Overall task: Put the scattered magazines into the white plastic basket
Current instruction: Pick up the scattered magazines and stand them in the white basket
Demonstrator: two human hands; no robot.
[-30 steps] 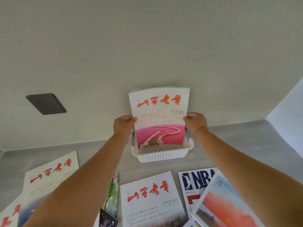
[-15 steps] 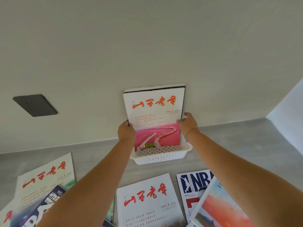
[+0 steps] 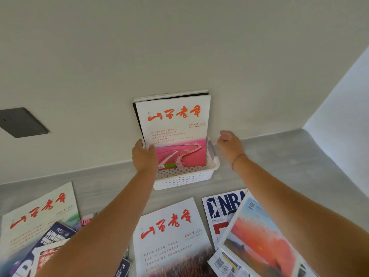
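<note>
Against the wall at the far side of the grey surface (image 3: 279, 166), I see the white basket (image 3: 185, 177) with a pink-and-white magazine (image 3: 175, 124) standing upright in it, cover toward me. The edges of other issues show just behind it. My left hand (image 3: 144, 156) grips this magazine at its lower left edge, the thumb lying on the cover and the fingers hidden behind it. My right hand (image 3: 229, 145) is off the magazine and holds nothing; its fingers are loosely curled just beside the basket's right rim, and a thin red string (image 3: 238, 158) circles the wrist. Nearer to me, more magazines lie flat on the surface. A white one with red lettering (image 3: 169, 236) lies in the middle, an NBA issue (image 3: 225, 208) to its right is partly covered by one with an orange cover (image 3: 259, 236), and another red-lettered one (image 3: 38, 216) lies to the left with a dark blue issue (image 3: 50, 238) overlapping it. A dark plate (image 3: 22, 122) sits on the wall at left.
</note>
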